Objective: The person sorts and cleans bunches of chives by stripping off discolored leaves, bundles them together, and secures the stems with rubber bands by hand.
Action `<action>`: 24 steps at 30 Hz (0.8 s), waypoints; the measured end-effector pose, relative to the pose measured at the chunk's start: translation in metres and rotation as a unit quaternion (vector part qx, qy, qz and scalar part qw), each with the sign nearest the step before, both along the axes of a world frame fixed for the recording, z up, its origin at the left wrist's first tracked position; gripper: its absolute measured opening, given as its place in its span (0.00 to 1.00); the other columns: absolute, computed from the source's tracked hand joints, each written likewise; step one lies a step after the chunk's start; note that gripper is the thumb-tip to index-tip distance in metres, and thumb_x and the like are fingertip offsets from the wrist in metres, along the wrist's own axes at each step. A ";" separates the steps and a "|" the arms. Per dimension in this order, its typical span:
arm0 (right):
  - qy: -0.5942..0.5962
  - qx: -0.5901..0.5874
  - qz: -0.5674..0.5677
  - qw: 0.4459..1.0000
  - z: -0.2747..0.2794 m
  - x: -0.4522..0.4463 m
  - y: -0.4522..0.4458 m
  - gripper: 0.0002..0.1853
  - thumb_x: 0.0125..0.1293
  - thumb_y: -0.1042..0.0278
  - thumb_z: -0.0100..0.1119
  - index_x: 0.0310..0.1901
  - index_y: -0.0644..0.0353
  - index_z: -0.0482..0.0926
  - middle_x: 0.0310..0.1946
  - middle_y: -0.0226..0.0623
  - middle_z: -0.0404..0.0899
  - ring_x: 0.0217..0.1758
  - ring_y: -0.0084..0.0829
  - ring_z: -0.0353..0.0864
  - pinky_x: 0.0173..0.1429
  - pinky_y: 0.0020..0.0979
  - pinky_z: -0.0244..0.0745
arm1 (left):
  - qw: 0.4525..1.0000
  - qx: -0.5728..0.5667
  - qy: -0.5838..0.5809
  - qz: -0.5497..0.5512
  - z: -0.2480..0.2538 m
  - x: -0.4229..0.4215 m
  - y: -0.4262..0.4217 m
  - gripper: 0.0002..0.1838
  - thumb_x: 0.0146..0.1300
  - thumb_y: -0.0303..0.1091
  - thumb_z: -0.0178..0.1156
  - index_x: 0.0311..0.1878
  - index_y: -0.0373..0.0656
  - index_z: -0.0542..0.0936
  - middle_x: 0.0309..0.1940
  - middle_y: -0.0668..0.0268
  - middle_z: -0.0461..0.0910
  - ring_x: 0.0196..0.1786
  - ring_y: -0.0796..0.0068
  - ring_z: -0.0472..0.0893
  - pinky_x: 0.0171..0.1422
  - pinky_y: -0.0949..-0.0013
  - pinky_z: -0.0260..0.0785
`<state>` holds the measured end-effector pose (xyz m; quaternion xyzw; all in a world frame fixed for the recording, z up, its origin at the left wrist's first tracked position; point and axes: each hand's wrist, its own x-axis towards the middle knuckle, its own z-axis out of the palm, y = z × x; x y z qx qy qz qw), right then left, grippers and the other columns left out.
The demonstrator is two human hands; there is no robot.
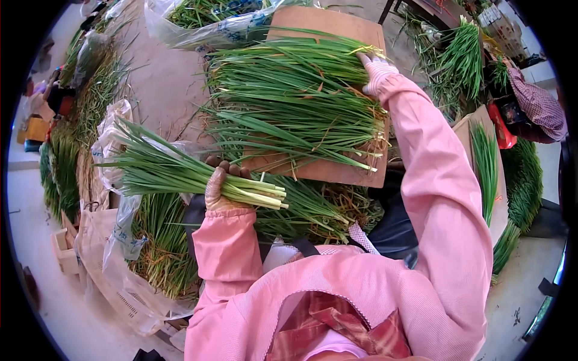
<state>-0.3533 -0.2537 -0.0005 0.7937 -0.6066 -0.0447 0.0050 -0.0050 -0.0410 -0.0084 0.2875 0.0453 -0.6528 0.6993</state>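
My left hand, in a brown-stained glove, is closed around a bunch of garlic chives. The pale cut ends point right and the green leaves fan out to the left. My right hand, in a light striped glove, is at the stem ends on the upper right of a wide layer of garlic chives. Its fingers look apart and touch the stems; their tips are partly hidden among them. This layer lies on a brown board, stems to the right, with some dry yellow-brown strands among them.
More chives lie below the board, near my lap. Plastic-wrapped chives are beyond it, and an open plastic-lined sack stands at left. On the right are another chive pile and a narrow board with chives. Other people sit at the sides.
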 end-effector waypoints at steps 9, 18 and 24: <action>-0.024 0.112 -0.071 0.991 -0.005 0.018 0.044 0.43 0.39 0.60 0.63 0.60 0.51 0.53 0.51 0.56 0.63 0.53 0.50 0.65 0.55 0.40 0.64 | 0.999 -0.004 0.023 -0.038 -0.003 -0.006 0.002 0.18 0.52 0.24 0.55 0.46 0.55 0.72 0.35 0.71 0.77 0.36 0.73 0.78 0.47 0.60 0.71; -0.163 0.090 -0.103 0.977 0.011 0.006 0.010 0.36 0.38 0.68 0.59 0.56 0.56 0.61 0.39 0.50 0.74 0.43 0.43 0.75 0.47 0.34 0.69 | 1.000 -0.004 0.009 -0.010 -0.004 -0.009 -0.001 0.25 0.47 0.21 0.60 0.50 0.53 0.68 0.32 0.68 0.74 0.34 0.70 0.75 0.43 0.62 0.71; -0.648 0.206 -0.101 0.726 0.075 -0.026 0.019 0.22 0.34 0.80 0.51 0.39 0.66 0.72 0.24 0.37 0.73 0.22 0.30 0.72 0.24 0.29 0.69 | 1.000 -0.005 0.025 0.002 -0.011 -0.005 -0.001 0.22 0.48 0.22 0.60 0.47 0.53 0.71 0.30 0.69 0.76 0.32 0.71 0.77 0.41 0.59 0.73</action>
